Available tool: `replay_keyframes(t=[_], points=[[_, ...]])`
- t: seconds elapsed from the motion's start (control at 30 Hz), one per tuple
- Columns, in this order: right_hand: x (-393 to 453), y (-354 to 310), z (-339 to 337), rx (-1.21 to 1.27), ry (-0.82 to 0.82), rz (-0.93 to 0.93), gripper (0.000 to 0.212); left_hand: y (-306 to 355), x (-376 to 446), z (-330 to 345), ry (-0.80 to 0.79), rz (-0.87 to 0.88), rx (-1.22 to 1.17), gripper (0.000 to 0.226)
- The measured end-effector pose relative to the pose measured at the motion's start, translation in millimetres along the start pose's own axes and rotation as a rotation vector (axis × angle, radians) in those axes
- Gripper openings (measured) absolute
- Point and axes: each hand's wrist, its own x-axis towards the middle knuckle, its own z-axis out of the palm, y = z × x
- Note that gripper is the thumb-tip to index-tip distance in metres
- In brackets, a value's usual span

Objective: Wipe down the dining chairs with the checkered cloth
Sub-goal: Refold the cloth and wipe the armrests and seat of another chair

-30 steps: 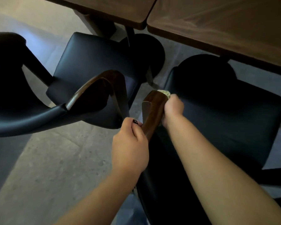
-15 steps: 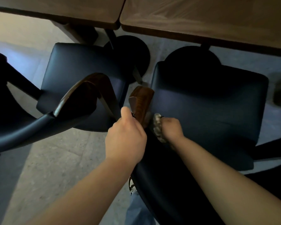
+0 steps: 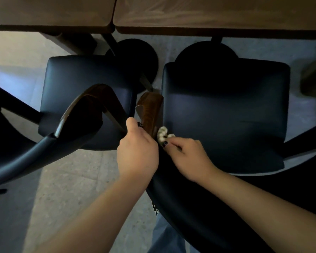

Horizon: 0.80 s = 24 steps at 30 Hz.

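Observation:
Two dark padded dining chairs stand side by side under the table. The right chair (image 3: 224, 114) has a glossy brown wooden armrest end (image 3: 150, 110) at its left side. My left hand (image 3: 137, 154) grips that wooden end from below. My right hand (image 3: 186, 157) pinches the bunched pale checkered cloth (image 3: 161, 135) against the armrest's inner side, where wood meets the padded back. Most of the cloth is hidden in my fingers. The left chair (image 3: 84, 99) has a curved wooden arm (image 3: 91, 101) close beside my left hand.
Two brown wooden tabletops (image 3: 208, 13) run along the top edge, with black round pedestal bases (image 3: 135, 61) beneath. Speckled grey floor (image 3: 66, 189) shows between and behind the chairs. My jeans-clad leg (image 3: 164, 234) is at the bottom.
My right hand has carried the cloth from the tip of the wooden armrest down along its inner side toward the chair back. My left hand kept its grip on the armrest.

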Motion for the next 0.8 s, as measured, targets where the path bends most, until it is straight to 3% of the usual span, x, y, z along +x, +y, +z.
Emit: replay_keyframes(t=[0.13, 0.23, 0.4, 0.57, 0.63, 0.7, 0.8], points=[[20.0, 12.3, 9.4, 0.150, -0.136, 0.364, 0.018, 2.9, -1.7, -0.5, 0.011, -0.009, 0.012, 0.008], [37.9, 21.2, 23.6, 0.186, -0.197, 0.448, 0.025, 3.5, -0.7, -0.3, 0.017, -0.014, 0.020, 0.008], [25.4, 13.7, 15.1, 0.042, -0.104, 0.324, 0.027, 4.9, -0.7, -0.6, 0.014, -0.030, 0.030, 0.009], [-28.1, -26.2, -6.5, 0.007, -0.033, 0.030, 0.036, 6.0, -2.2, -0.8, 0.014, -0.035, 0.042, 0.007], [-27.7, -28.0, -22.4, -0.038, -0.047, 0.043, 0.038, 4.9, -1.5, -0.9, 0.007, -0.038, 0.050, 0.007], [-7.9, -13.5, -36.4, 0.016, -0.066, 0.249, 0.037, 3.2, 0.0, -0.6, 0.000, -0.039, 0.046, 0.008], [11.5, -1.3, -37.5, 0.665, -0.236, 0.753, 0.044, 1.5, 2.2, 0.4, 0.001, -0.046, 0.043, 0.008]])
